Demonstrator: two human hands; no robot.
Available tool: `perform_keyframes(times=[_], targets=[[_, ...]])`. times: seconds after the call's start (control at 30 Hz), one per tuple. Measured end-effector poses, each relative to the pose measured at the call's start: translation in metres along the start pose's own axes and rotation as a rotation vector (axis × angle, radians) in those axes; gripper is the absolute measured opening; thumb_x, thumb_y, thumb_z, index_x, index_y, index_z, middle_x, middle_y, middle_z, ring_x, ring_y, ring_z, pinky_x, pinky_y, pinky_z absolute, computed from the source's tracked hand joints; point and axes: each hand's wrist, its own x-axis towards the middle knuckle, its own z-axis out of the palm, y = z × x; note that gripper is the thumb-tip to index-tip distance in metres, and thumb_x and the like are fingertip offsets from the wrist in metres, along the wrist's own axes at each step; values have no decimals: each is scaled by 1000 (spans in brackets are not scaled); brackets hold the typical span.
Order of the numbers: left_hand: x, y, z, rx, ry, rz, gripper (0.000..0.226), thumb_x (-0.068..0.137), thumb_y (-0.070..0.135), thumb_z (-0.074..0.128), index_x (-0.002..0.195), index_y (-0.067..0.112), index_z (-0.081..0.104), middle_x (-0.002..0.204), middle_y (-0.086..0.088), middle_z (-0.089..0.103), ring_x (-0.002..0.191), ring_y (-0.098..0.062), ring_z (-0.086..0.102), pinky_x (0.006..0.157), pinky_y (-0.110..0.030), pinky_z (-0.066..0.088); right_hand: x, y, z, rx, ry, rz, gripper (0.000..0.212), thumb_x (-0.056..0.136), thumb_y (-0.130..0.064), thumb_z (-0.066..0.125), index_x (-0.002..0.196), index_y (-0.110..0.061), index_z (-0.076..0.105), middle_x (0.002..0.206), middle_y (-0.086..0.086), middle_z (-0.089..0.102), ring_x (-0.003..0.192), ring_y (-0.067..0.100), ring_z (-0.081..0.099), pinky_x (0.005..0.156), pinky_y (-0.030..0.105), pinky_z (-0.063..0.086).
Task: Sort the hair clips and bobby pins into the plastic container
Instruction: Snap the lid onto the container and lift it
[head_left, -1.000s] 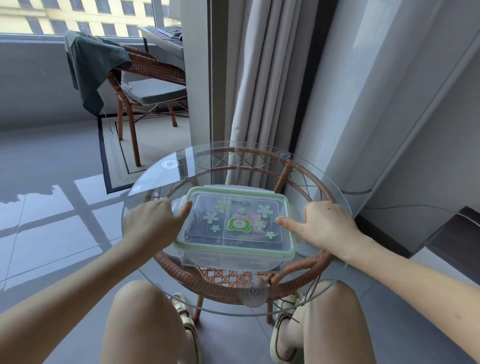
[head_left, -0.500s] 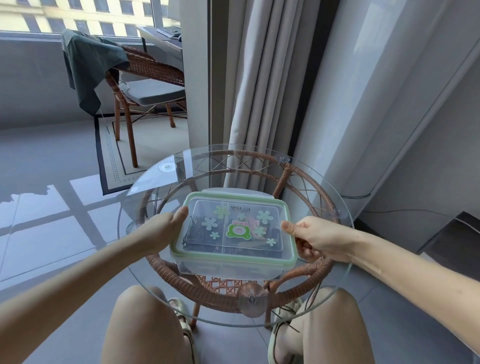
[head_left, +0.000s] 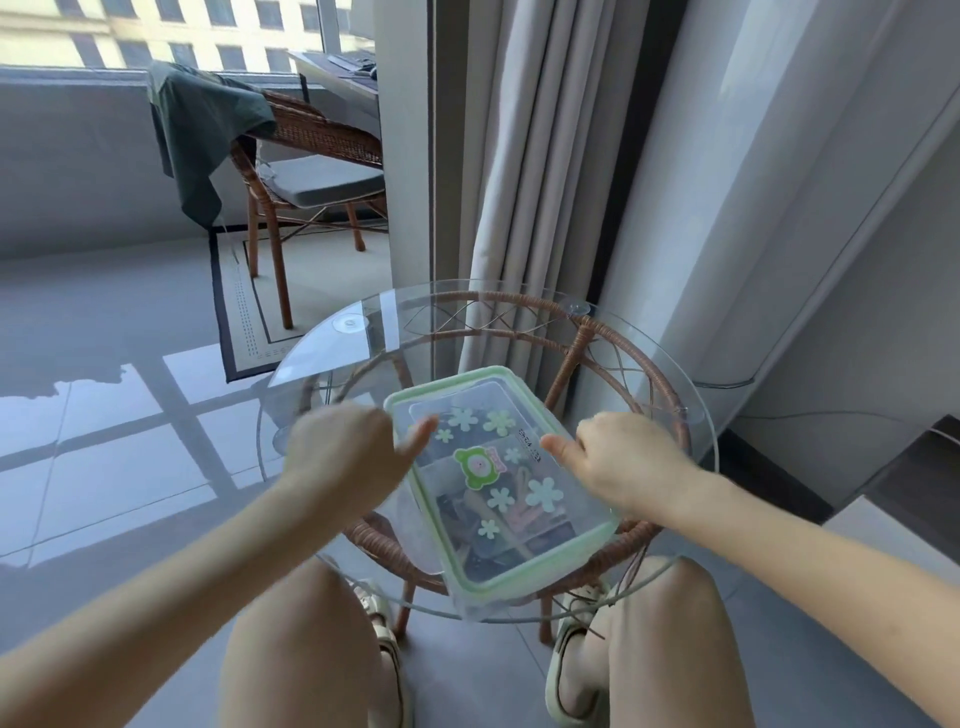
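left hand (head_left: 343, 457) and right hand (head_left: 628, 462) pinch plastic container (head_left: 498, 483) at its long edges, thumbs on top; keep it level, set flat on glass table (head_left: 519, 332) before unclipping.

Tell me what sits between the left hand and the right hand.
Head view: the lidded plastic container lies between them, slanted over the glass table; left hand and right hand each grip a side, thumb on top.

One plastic container (head_left: 500, 480), two hands (head_left: 340, 460) (head_left: 631, 465), one glass table (head_left: 374, 338), one rattan chair (head_left: 322, 137)
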Motion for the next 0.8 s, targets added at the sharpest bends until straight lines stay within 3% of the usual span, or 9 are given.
perform_keyframes(times=[0.1,0.17,0.27,0.4,0.5,0.57,0.63,0.73,0.8], targets=[[-32,13,7,-135,-186,1,70,86,65,15,46,15,41,47,0,41,42,-15,41,54,-28,47,-3,-2,10,88,4,-18,54,98,-46,20,64,-13,46,88,17,65,87,33,59,65,33,35],[-35,18,12,-239,-196,1,68,91,58,15,48,13,42,51,-3,43,49,-19,45,63,-33,48,-2,1,12,161,-14,-9,55,99,-45,20,63,-12,46,78,14,62,81,32,57,65,34,36],[-31,17,22,-424,-184,-50,61,96,46,18,54,9,42,59,-9,49,61,-28,50,66,-35,41,1,5,19,388,-131,-6,58,98,-44,23,59,-9,46,57,5,48,62,26,50,60,34,35],[-33,14,32,-731,-139,-132,57,97,40,24,62,3,49,64,-16,57,70,-37,60,67,-42,49,-2,4,28,676,-128,39,57,98,-41,28,50,-14,41,41,-7,38,41,10,37,49,28,30],[-15,2,25,-739,-252,-150,52,97,39,28,74,3,58,68,-9,61,64,-26,59,53,-27,49,-11,-7,29,752,-102,72,60,98,-41,29,45,-17,42,36,-7,40,38,7,39,51,27,34],[-3,-7,14,-719,-312,-181,49,97,40,30,88,6,63,83,-9,64,72,-20,58,57,-23,46,-19,-20,28,800,-143,121,60,96,-46,34,46,-15,45,36,-6,43,36,7,40,48,25,35],[0,-15,9,-751,-293,-251,51,96,45,30,100,6,62,97,-11,63,84,-23,58,67,-27,44,-26,-32,28,948,-239,199,58,94,-47,40,51,-10,52,33,-7,47,31,6,38,37,17,32],[-30,-28,15,-1056,-230,-435,37,90,47,45,89,11,56,87,-6,56,79,-20,54,63,-28,45,-34,-52,30,1185,-285,294,52,94,-43,44,58,-6,53,29,-7,46,27,5,35,31,13,25],[-58,-35,22,-1208,-206,-581,36,84,45,58,94,11,56,96,-10,58,85,-20,56,73,-33,52,-35,-68,32,1295,-284,332,50,95,-41,44,60,-5,53,33,-7,47,28,4,36,32,12,25]])
